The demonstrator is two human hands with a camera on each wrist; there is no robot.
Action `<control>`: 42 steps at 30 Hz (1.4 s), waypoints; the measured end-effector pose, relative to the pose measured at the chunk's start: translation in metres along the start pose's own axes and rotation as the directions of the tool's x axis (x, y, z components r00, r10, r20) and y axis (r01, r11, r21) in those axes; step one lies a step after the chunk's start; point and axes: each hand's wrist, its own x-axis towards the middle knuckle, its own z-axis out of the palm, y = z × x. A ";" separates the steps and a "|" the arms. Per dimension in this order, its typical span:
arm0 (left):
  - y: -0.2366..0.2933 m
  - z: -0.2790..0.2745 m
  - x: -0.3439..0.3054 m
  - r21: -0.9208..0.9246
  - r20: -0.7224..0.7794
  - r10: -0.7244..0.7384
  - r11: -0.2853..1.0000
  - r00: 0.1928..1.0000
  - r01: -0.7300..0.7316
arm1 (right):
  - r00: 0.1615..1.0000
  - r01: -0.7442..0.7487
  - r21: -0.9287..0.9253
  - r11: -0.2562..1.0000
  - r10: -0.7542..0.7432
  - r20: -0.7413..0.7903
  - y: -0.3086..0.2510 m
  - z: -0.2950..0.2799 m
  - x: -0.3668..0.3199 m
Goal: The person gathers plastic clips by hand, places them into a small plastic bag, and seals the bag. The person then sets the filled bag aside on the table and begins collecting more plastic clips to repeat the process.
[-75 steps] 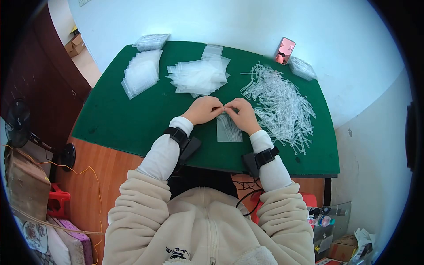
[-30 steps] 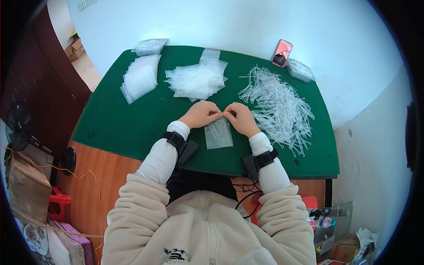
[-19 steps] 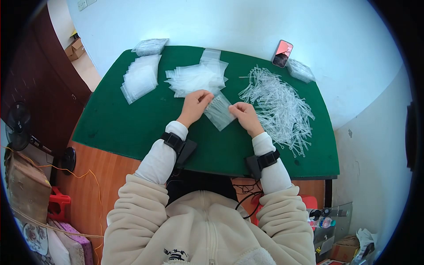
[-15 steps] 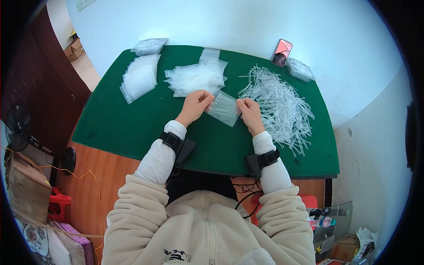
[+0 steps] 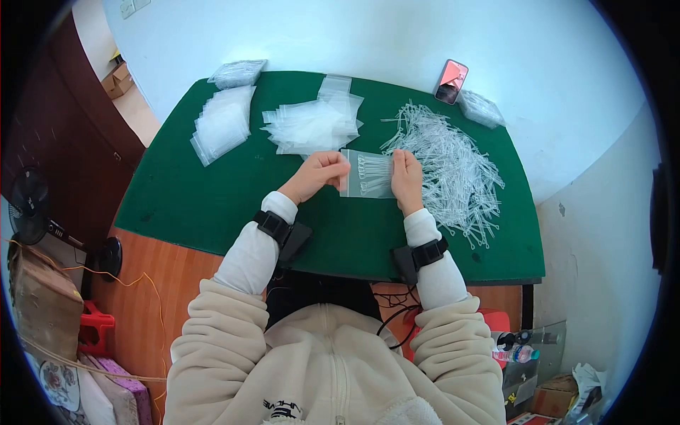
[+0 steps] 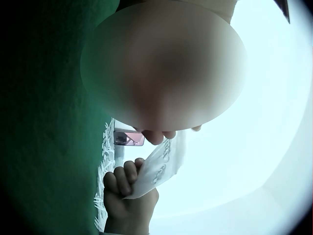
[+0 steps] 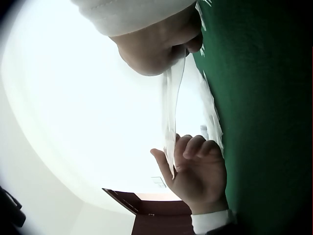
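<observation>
A clear zip bag (image 5: 367,190) is held sideways above the green table (image 5: 212,205), with several thin clear plastic sticks with looped ends inside. My right hand (image 5: 406,183) grips the bag's right end, thumb on top. At the zip end is my left hand (image 5: 316,176), its fingertips right at the edge and slightly blurred. In the right wrist view the left thumb stands away from the bag (image 7: 172,107), whose end lies between thumb and fingers. A blurred oval covers most of the left hand in the left wrist view.
A large pile of looped sticks (image 5: 453,173) lies right of my hands. Beyond them spreads a heap of flat bags (image 5: 315,126), with another fanned stack (image 5: 223,126) to its left. Filled packs (image 5: 237,73) sit at the back left; a phone (image 5: 451,81) leans on the wall.
The bag has gone from lying flat under both hands to being lifted and turned sideways, zip end left. My right hand has shifted from the zip edge to the bag's other end.
</observation>
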 end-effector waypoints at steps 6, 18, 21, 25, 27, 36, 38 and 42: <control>0.001 0.011 -0.001 0.778 -0.182 0.477 0.604 0.860 -0.171 | 0.997 -0.076 0.030 0.997 0.076 0.004 0.001 0.000 -0.002; 0.012 0.025 0.001 0.865 0.502 0.635 -0.363 0.587 -0.347 | 0.987 -0.163 0.063 0.985 0.161 0.023 0.004 0.005 0.000; 0.009 0.016 0.001 0.900 0.433 0.629 -0.263 0.645 -0.347 | 0.958 -0.283 0.094 0.955 0.277 0.076 0.000 0.002 -0.003; 0.015 -0.016 -0.013 0.979 0.150 0.666 0.006 0.731 -0.206 | 0.940 -0.333 0.137 0.933 0.316 0.130 -0.002 -0.003 -0.001; 0.023 -0.043 -0.026 0.980 -0.086 0.651 0.192 0.754 -0.054 | 0.940 -0.323 0.124 0.938 0.303 0.154 -0.006 -0.001 -0.002; 0.055 -0.173 -0.101 0.751 -0.659 0.611 0.556 0.438 0.355 | 0.961 -0.203 0.072 0.976 0.185 0.206 -0.013 0.003 -0.007; 0.063 -0.175 -0.108 0.653 -0.722 0.561 0.359 0.405 0.667 | 0.962 -0.194 0.070 0.979 0.175 0.209 -0.014 0.004 -0.007; 0.055 -0.178 -0.105 0.608 -0.588 0.722 0.097 0.365 0.788 | 0.964 -0.173 0.072 0.982 0.154 0.218 -0.012 0.005 -0.007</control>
